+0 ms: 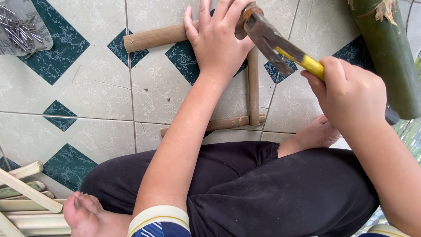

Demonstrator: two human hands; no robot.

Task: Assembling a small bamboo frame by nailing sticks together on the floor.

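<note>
Left hand (217,37) presses flat on top stick (153,37) of a frame of 3 sticks on tile floor (87,92). Right hand (351,94) grips hammer (272,41), head at the corner joint.

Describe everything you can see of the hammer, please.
The hammer has a worn, rusty dark metal head and a yellow handle with a black end. The right hand grips the handle. It slants up-left, its head at the corner of the wooden stick frame, beside the left hand pressing there.
</note>
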